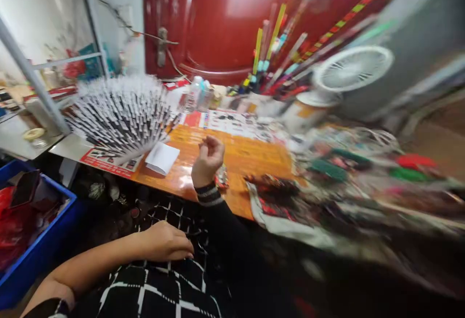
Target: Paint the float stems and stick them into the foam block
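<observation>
On the black-and-white checked clothing over my lap rests my left hand [169, 242], palm down, its fingers relaxed and holding nothing visible. My right hand [209, 160] is raised above the front of the orange wooden table [236, 151], fingers curled in; whatever is between them is too small to make out. Just behind its wrist lies a small red and white item [222, 177]. A folded white paper [162, 158] lies left of it, beside a big fanned bundle of thin dark sticks with white tips [123, 112].
Plastic bottles [195, 94], a white fan [354, 68] and containers of colourful sticks stand at the back. Blurred piles of materials [337, 168] cover the right side. A blue crate [47, 221] with red bags sits at lower left.
</observation>
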Tool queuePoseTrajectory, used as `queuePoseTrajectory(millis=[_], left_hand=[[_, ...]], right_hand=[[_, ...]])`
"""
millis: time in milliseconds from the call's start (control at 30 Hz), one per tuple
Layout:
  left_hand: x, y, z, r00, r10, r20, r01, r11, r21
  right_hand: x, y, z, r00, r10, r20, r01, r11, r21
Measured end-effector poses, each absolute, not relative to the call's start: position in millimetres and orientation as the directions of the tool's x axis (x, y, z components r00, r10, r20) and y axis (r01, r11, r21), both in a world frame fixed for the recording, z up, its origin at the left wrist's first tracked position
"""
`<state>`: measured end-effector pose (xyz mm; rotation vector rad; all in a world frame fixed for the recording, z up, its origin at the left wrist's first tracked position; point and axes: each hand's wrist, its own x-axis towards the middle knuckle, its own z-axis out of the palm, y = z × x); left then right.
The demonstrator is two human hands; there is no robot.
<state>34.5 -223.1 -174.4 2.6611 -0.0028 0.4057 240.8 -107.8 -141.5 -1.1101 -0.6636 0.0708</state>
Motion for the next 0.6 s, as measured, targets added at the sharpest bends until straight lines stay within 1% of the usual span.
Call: queuePoseTrajectory(millis=[67,133,200,233,300,367,433,533,600], left_hand=[[53.0,-230.5,-164.2,0.967,-0.077,0.244,-0.202,-0.815,0.543],[73.5,-236.8,-156.1,0.954,-0.210,0.213,-0.298,-0.718,0.629],[93.6,-242.7,-150.7,0.936,-0.289,0.199,-0.342,-0.624,0.702],[103.2,-245.6,-149.2,0.933,-0.295,0.205,-0.345,-0.580,0.737],[121.4,-252.0,-149.5,0.934,-0.256,0.249,-0.349,-0.503,0.791],[137.6,-260.7,-155.3,0.923,-0.213,0.321,-0.384,-0.446,0.809],[150.9,-272.8,-165.7,0.905,-0.225,0.361,-0.424,-0.399,0.813],[164.1,-293.9,-177.7,0.899,-0.311,0.310,-0.410,-0.343,0.845],[170.8,-303.8,-174.3,0.911,-0.328,0.251,-0.360,-0.333,0.871]], right_hand=[[263.3,-108.9,-105.7,0.812,0.225,0.539,0.334,0.579,-0.744],[291.0,-110.3,-63.0,0.768,0.100,0.632,0.426,0.656,-0.622],[315.9,-114.7,-16.9,0.713,0.050,0.699,0.490,0.678,-0.548],[325.3,-118.1,5.8,0.693,0.032,0.720,0.516,0.676,-0.526],[337.1,-126.3,47.2,0.654,-0.004,0.756,0.567,0.664,-0.487],[341.7,-134.5,80.3,0.618,-0.038,0.785,0.605,0.661,-0.444],[343.2,-141.4,104.4,0.582,-0.062,0.811,0.626,0.670,-0.398],[345.5,-150.7,128.1,0.531,-0.089,0.843,0.646,0.685,-0.335],[345.4,-158.8,140.1,0.495,-0.118,0.861,0.663,0.692,-0.286]])
